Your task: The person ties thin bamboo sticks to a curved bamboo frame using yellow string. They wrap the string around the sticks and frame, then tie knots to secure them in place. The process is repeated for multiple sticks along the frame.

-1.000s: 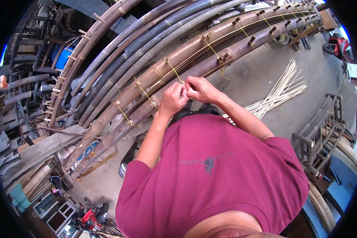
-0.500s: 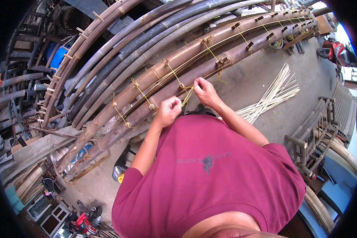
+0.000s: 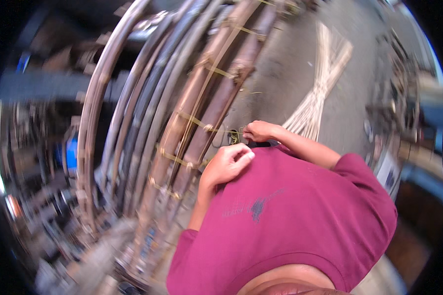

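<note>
Two long brown bamboo poles (image 3: 223, 104) run side by side in front of me, joined by crosswise ties of yellow cord (image 3: 221, 72). From a tie on the nearer pole, a strand stretches to my right hand (image 3: 261, 131), whose fingers are closed on its end. My left hand (image 3: 226, 166) is close to my shirt, nearer to me than that strand. Its fingers bend toward the thumb; whether something thin is between them is hidden by blur. Behind the hands hangs a small yellow tangle (image 3: 235, 139), partly covered.
Pale split bamboo strips (image 3: 317, 91) lie crossed on the grey floor at the right. Beyond the tied poles, several dark curved poles (image 3: 147, 98) stand in a row. A bamboo frame (image 3: 396, 93) is at the far right. Blurred clutter, with something blue (image 3: 72, 153), fills the left.
My view has swung, so the poles now look steeper and the picture is blurred. My left hand has moved back toward my chest; my right hand keeps the cord.
</note>
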`<action>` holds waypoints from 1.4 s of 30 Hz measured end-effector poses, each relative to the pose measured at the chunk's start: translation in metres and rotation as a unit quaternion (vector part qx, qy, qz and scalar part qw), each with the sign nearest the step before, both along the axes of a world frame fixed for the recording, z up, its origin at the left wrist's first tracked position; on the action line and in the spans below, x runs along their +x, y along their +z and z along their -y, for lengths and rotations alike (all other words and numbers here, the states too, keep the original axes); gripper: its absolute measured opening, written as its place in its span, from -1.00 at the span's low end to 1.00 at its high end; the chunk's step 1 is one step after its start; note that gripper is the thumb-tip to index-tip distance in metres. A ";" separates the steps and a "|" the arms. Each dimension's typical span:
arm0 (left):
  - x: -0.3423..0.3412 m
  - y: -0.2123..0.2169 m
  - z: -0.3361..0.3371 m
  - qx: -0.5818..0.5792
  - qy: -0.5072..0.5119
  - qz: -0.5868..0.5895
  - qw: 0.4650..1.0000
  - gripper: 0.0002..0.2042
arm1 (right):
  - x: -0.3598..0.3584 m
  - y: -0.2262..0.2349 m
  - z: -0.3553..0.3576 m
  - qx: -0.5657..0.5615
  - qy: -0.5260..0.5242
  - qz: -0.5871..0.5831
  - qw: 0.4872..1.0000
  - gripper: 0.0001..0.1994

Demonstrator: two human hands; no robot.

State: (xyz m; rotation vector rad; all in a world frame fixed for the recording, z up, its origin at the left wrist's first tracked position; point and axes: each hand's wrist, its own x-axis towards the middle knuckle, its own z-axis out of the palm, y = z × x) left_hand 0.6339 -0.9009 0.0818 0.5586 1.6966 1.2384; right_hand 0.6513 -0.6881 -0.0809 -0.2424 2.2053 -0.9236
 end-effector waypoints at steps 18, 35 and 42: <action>-0.016 -0.192 -0.418 -0.067 -0.368 -0.092 0.923 -0.71 | 0.150 -0.303 -0.364 -0.322 -0.816 0.063 0.476 -0.59; 0.073 -0.457 -0.650 -0.336 -0.517 -0.224 0.755 -0.41 | 0.203 -0.723 -0.709 0.261 -0.746 0.292 0.538 -0.63; 0.064 -0.455 -0.662 -0.316 -0.497 -0.197 0.784 -0.40 | 0.217 -0.671 -0.709 0.284 -0.755 0.184 0.562 -0.72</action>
